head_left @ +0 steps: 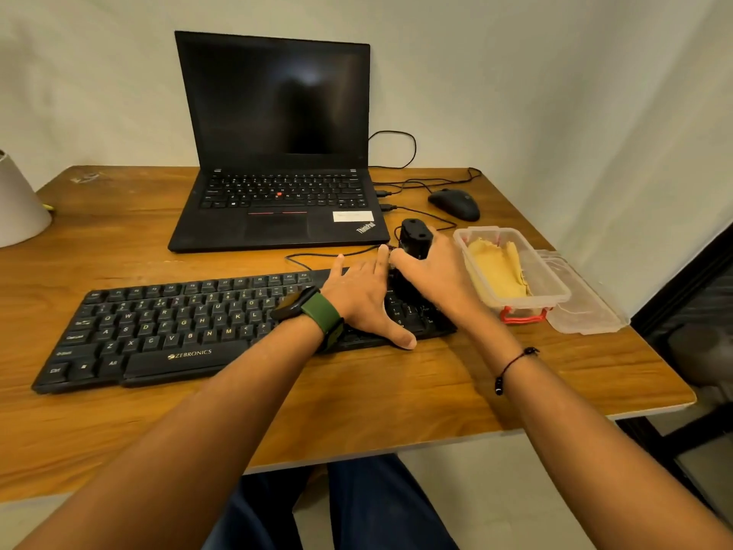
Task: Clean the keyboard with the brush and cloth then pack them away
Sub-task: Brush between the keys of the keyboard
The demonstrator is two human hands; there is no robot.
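1. While the right hand (430,271) grips the black brush (414,238) upright over the number-pad end of the Zebronics keyboard (166,331), the left hand (363,295) lies flat on the keys just beside it, fingers straight and holding nothing, apparently steadying the board.
2. Brush: fingers and thumb are curled round its body. The bristle end points down at the keys but is hidden behind the hands; cannot tell whether it touches them.
3. Cloth: the yellow cloth (499,267) lies crumpled inside the clear plastic container (555,283), which sits on the wooden worktop (357,398) just right of the keyboard. Its lid (587,315) lies off, beside it on the far right.
4. Step in hand (judgement): brushing, at the right-hand end of the keyboard. The cloth looks untouched, so wiping and packing remain; task is in an early to middle stage.
5. Next move calls for (judgement): short strokes along the key rows, working leftward, the left hand shifting ahead to keep the board from sliding; mind the thin cable (317,258) behind the keyboard.
6. Also present: ThinkPad laptop (277,152), open with a dark screen; wired mouse (454,203).
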